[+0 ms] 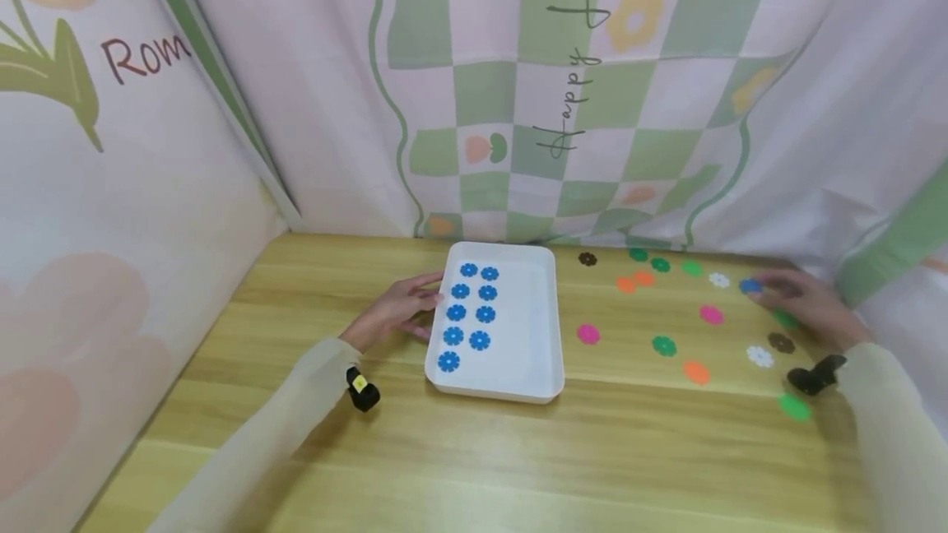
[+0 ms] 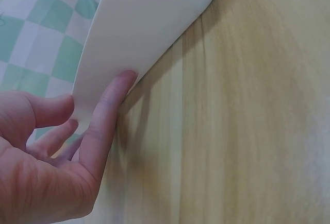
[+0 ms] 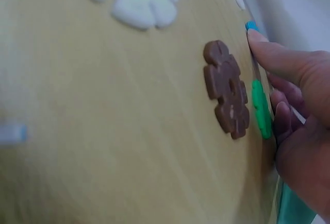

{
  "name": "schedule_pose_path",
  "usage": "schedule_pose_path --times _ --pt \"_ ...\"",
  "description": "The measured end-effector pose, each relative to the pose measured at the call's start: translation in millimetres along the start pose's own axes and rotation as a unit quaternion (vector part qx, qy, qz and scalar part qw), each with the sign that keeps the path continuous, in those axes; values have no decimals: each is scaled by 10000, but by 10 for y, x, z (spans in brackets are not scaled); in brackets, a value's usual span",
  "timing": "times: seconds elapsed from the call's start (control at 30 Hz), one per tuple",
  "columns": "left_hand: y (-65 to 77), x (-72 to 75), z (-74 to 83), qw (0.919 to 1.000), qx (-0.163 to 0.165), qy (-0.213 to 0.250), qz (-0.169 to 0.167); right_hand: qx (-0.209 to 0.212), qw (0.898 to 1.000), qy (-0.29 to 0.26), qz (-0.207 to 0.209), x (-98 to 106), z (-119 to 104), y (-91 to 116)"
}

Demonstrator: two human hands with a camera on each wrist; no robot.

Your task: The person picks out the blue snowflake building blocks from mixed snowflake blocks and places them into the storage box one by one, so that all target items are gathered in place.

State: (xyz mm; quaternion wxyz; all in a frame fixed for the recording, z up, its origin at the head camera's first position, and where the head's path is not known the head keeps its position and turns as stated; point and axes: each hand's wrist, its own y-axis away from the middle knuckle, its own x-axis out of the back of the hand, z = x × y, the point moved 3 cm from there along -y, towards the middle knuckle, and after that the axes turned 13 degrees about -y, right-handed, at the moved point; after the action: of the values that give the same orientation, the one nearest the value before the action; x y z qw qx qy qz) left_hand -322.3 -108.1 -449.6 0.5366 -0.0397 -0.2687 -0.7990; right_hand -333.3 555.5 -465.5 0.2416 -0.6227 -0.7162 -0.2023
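The white tray (image 1: 536, 327) lies on the wooden table, with several blue snowflake discs (image 1: 455, 312) laid in two columns along its left side. My left hand (image 1: 403, 303) rests against the tray's left wall. In the left wrist view a straight finger (image 2: 105, 110) touches the outer wall of the tray (image 2: 139, 23), and the thumb is right at the rim. At the far right, my right hand (image 1: 807, 303) pinches another blue snowflake disc (image 1: 750, 286) by its edge. In the right wrist view only a sliver of that blue disc (image 3: 251, 26) shows past the thumb.
Loose discs lie scattered right of the tray: pink (image 1: 588, 334), orange (image 1: 696, 372), dark green (image 1: 664, 345), white (image 1: 759, 356), brown (image 1: 781, 342) and bright green (image 1: 795, 407). A patterned curtain (image 1: 548, 105) hangs behind the table's back edge.
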Motion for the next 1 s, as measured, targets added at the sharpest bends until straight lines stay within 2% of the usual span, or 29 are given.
schedule_pose_path --times 0.1,0.53,0.6,0.73,0.9,1.0 --pt "-2 -1 10 10000 -30 9 -25 -92 9999 -104 18 -1 29 13" --pt "14 -8 -14 9998 -157 92 -77 340 9988 -346 72 114 134 -25" --pt "14 -10 -10 9998 -144 97 -71 405 9977 -547 74 120 118 -42" --pt "16 -15 -2 9998 -139 135 -70 484 9944 -934 -36 107 -29 -40" --pt "14 -14 -3 9998 -138 131 -66 59 9924 -1204 -230 16 -333 8" --pt "17 -12 -11 9999 -130 75 -55 -124 9930 -1134 -304 -84 -534 16"
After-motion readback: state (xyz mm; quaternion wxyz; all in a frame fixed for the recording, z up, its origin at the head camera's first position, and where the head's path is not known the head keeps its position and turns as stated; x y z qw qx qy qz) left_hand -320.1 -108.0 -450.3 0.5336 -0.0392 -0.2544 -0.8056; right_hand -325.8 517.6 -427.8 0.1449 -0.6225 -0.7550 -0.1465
